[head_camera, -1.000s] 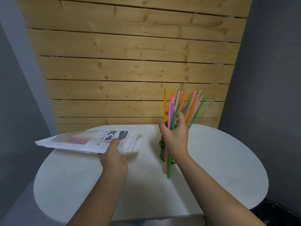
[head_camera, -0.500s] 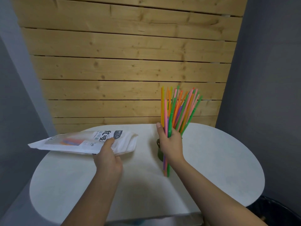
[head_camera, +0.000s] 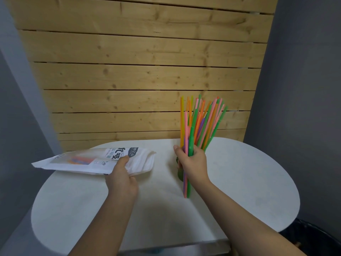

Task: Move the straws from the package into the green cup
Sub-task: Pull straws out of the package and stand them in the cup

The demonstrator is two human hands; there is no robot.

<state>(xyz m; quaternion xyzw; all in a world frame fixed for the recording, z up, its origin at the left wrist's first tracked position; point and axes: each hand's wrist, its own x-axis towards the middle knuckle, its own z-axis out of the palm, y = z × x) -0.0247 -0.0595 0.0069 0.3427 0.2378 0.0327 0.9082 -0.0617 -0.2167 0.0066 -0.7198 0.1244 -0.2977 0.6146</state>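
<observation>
On the table (head_camera: 239, 182): every place below is given from the green cup (head_camera: 180, 175), which stands near the middle and is mostly hidden.
Step in hand: carrying a bunch of straws to the cup; I judge the load not yet dropped in.
Straws (head_camera: 201, 124): many already stand fanned above the cup; a few in the fist hang in front of it, their lower ends below its base line (whether they touch the table, I cannot tell).
Right hand (head_camera: 191, 161): directly in front of the cup, fist wrapped around the straw bunch, forearm running back toward the camera.
Left hand (head_camera: 120, 177): well left of the cup, thumb on top, pinching the package (head_camera: 88, 160) near its open end, held roughly level.
Package contents: a few coloured straws show through its window.
Next move: lift the bunch until its lower ends clear the rim, then lower them inside.
</observation>
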